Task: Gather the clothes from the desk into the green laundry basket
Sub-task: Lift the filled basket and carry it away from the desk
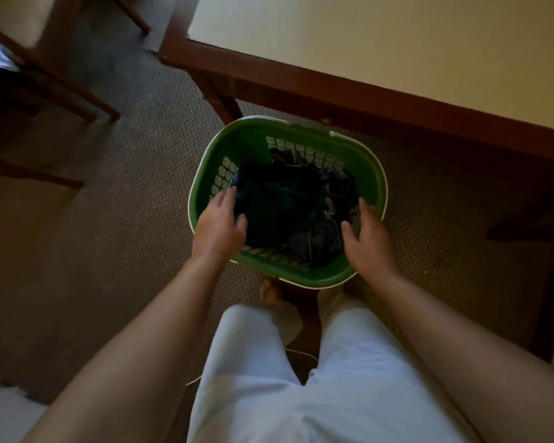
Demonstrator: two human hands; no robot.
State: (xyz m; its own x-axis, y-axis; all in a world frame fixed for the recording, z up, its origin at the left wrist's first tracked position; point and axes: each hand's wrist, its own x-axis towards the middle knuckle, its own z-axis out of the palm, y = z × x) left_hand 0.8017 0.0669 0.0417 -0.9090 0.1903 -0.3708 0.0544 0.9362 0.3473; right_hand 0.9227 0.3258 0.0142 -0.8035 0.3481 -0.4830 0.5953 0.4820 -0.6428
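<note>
2 hands reached down over the green laundry basket [253, 139], and neither had hold of anything. The left hand [219, 227] lay above the basket's left rim with its fingers loosely spread and only slightly bent, the tips pointing in toward the dark pile. The right hand [367, 239] hung over the near right rim in the same slack way, thumb apart from the fingers. Whether either palm actually touched the plastic could not be told from this angle. Between the 2 hands, the clothes [285, 206] sat inside the basket as 1 crumpled heap, dark teal on the left and blue-grey folds on the right, reaching up against the far latticed wall. The basket stood on the brown patterned carpet [125, 193], just in front of the person's legs in pale trousers [256, 378], with a bare foot [269, 294] showing just beside its near edge. Its far rim lay close to the dark wooden edge of the desk [381, 46], whose pale top ran across the far right. A wooden chair [55, 81] stood well apart at the far left.
</note>
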